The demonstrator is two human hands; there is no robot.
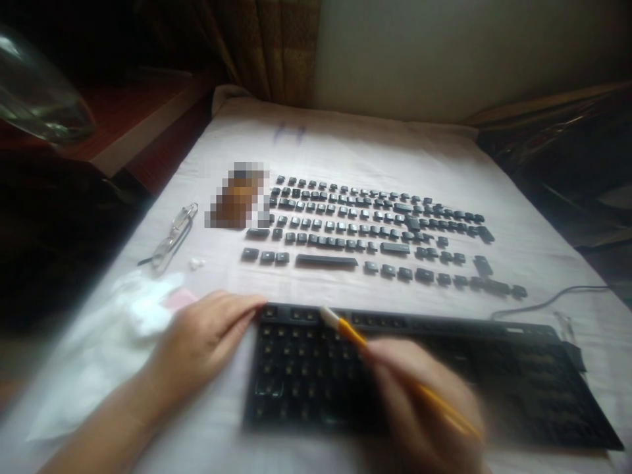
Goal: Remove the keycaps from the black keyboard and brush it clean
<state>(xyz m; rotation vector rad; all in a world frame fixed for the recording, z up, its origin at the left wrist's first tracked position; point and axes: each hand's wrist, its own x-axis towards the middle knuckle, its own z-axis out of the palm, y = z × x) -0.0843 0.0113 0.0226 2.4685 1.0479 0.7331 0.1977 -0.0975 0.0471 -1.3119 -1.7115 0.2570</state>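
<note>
A black keyboard base (316,368) with its keys taken off lies on the white cloth in front of me. My left hand (207,332) has its fingers pressed together at the base's far left corner, pinching the edge. Between the fingers of my right hand (419,395) is a thin yellow-handled paintbrush (351,334). Its pale bristles touch the base near the top row of key sockets. Beyond the base, loose black keycaps (340,227) sit in rows, with the long space bar (326,261) in the nearest row. The right hand is blurred and covers the middle of the base.
Left of the keycaps lie a pixelated brown item (237,201) and a pair of glasses (174,234). A crumpled white cloth (118,336) is beside my left forearm. A cable (548,299) runs off to the right. A clear glass object (42,92) stands upper left.
</note>
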